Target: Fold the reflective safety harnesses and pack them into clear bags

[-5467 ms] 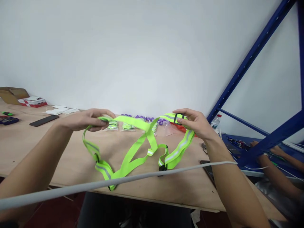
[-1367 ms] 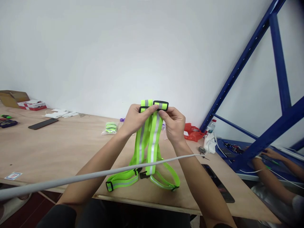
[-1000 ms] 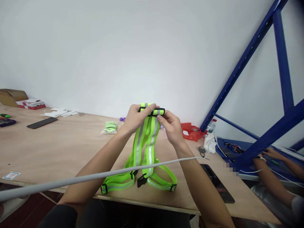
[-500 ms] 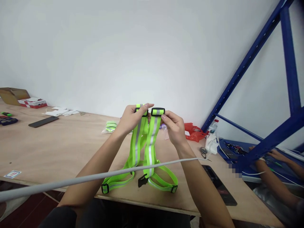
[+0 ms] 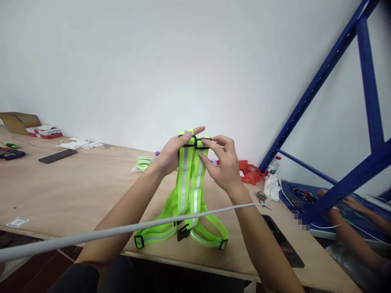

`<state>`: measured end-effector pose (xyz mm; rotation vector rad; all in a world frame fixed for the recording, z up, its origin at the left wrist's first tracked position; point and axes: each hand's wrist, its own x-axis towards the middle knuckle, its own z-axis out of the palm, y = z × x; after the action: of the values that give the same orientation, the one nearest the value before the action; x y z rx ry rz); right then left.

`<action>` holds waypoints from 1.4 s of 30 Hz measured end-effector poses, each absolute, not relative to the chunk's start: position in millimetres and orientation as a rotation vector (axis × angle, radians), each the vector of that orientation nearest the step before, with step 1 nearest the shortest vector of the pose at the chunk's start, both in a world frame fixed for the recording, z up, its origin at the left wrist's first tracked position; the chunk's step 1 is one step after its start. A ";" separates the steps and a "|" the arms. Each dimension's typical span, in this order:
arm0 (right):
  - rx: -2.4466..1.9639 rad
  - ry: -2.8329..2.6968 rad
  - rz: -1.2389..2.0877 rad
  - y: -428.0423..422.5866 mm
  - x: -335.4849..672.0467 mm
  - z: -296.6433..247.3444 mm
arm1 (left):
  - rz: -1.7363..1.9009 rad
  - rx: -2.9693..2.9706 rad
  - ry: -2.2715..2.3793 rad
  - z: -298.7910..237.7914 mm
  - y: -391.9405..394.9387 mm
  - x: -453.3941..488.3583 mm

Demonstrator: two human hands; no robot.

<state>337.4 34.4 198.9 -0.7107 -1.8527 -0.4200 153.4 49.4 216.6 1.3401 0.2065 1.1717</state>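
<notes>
A neon-green reflective vest made of straps (image 5: 184,179) with silver stripes hangs from my hands, its lower loops lying on the table near the front edge. My left hand (image 5: 172,152) grips the left strap at its black slider buckle (image 5: 187,141), thumb across the front and index finger pointing right. My right hand (image 5: 224,160) has its fingertips on the right strap's black buckle (image 5: 203,143), thumb beside the strap just below. The two buckles sit side by side, touching. A black side-release clip (image 5: 183,232) rests low in the middle, partly behind the grey cable.
A grey cable (image 5: 131,230) crosses in front of my forearms. On the table (image 5: 91,183) lie a bagged green strap bundle (image 5: 142,162), a phone (image 5: 284,240), a red plastic bag (image 5: 252,173) and a black flat bar (image 5: 57,156). A blue metal frame (image 5: 317,85) and another person's arms (image 5: 351,232) are at right.
The two strap tops have come together, the left one moving right until the buckles meet. My right hand's fingers have shifted onto the front of the right buckle.
</notes>
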 end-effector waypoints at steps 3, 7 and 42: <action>-0.705 -1.931 -0.626 32.0 339.4 206.4 | 1.163 1.347 0.175 215.2 50.5 153.2; -0.731 -1.993 -0.770 29.8 341.0 214.9 | 1.165 1.358 0.150 212.3 48.0 155.8; -0.834 -1.580 1.103 1.6 310.9 135.9 | 1.536 1.711 0.228 251.2 23.1 155.2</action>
<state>310.9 1.6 135.9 -0.8336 -1.5799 1.1025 155.2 23.1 251.2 1.7107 0.2278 1.5355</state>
